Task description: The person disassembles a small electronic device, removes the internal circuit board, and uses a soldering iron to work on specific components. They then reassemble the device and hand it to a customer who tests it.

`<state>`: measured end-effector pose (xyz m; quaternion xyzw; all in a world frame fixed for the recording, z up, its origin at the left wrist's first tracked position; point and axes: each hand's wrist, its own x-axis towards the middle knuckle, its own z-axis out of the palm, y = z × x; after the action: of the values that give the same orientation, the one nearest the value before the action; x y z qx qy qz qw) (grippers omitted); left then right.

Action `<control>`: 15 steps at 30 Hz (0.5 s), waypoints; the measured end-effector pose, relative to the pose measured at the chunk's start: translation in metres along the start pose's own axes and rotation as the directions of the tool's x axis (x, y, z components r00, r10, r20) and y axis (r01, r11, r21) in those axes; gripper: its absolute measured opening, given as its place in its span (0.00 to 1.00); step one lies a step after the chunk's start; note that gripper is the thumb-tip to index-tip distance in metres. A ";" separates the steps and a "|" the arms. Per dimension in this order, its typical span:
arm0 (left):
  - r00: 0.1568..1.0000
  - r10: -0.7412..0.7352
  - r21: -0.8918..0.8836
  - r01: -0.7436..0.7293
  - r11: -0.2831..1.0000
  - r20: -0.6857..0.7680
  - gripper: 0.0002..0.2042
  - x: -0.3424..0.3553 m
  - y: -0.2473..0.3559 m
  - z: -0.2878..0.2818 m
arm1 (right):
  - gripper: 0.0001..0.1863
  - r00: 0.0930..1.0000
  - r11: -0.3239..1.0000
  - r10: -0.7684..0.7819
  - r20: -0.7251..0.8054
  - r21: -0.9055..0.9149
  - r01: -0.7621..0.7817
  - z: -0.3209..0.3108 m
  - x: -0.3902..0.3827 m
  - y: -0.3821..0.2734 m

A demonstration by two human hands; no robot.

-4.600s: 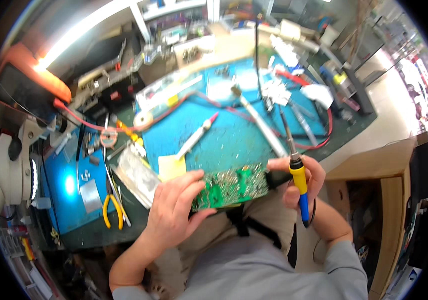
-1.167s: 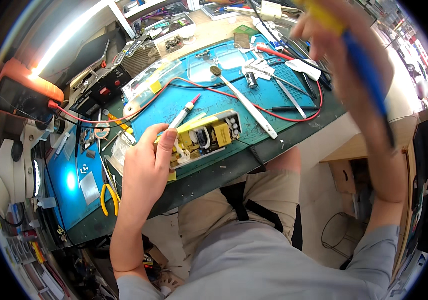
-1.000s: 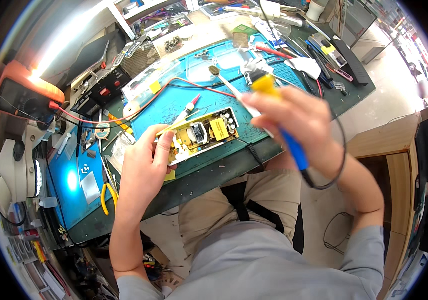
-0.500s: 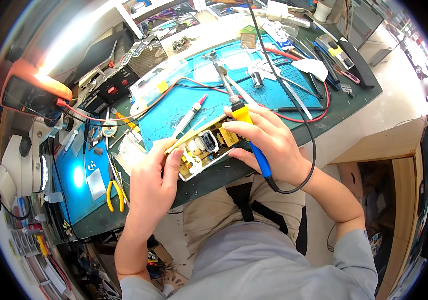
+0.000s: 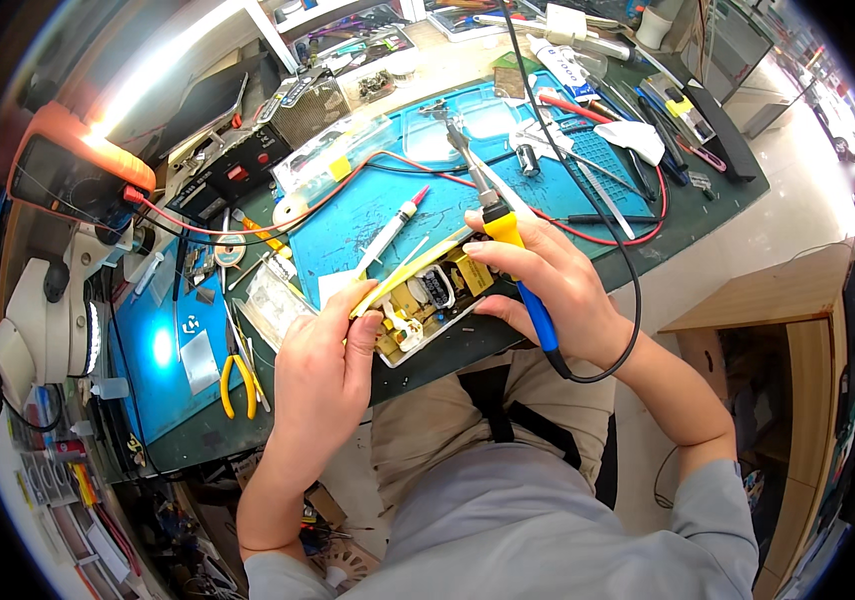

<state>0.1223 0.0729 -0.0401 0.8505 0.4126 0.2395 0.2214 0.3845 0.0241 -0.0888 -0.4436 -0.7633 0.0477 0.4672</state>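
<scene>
At the left, an orange-framed, boxy multimeter (image 5: pixel 83 165) stands above the dark green counter (image 5: pixel 203 440), where pliers (image 5: pixel 238 385) with smooth, curved yellow handles lie. The left hand (image 5: pixel 326 365) is clamped, thumb against fingers, on the left end of an oblong circuit board (image 5: pixel 431 300), crowded with blocky yellow and rounded dark parts and held tilted over the counter's near edge. Beyond it, a slim, pale syringe (image 5: pixel 388 238) with a pink tip lies on the scuffed blue mat (image 5: pixel 333 235). A soldering iron (image 5: pixel 505 232), metal-shafted with a yellow-and-blue handle, is clasped in the right hand (image 5: pixel 570 290), whose fingertips and thumb flank the board's right end. Farther right sits crumpled white tissue (image 5: pixel 633 140).
</scene>
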 end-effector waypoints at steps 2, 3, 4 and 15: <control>1.000 0.016 0.035 -0.016 0.999 -0.008 0.13 0.000 -0.001 0.000 | 0.31 1.000 1.000 -0.005 0.004 -0.008 0.005 0.000 0.000 0.000; 1.000 0.024 0.052 -0.023 0.998 -0.012 0.13 0.000 -0.001 0.001 | 0.31 1.000 1.000 -0.007 0.007 -0.012 0.007 0.000 0.000 0.001; 1.000 0.025 0.052 -0.025 0.998 -0.007 0.13 0.000 -0.002 0.001 | 0.31 1.000 1.000 -0.002 0.007 -0.011 0.002 0.000 0.000 0.001; 0.998 0.012 -0.048 -0.015 0.999 -0.056 0.09 0.000 -0.009 0.002 | 0.32 0.998 0.996 0.012 0.067 -0.090 -0.006 -0.002 0.004 -0.005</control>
<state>0.1181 0.0782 -0.0469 0.8408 0.4068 0.2745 0.2286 0.3823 0.0234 -0.0827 -0.4656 -0.7781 0.0301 0.4206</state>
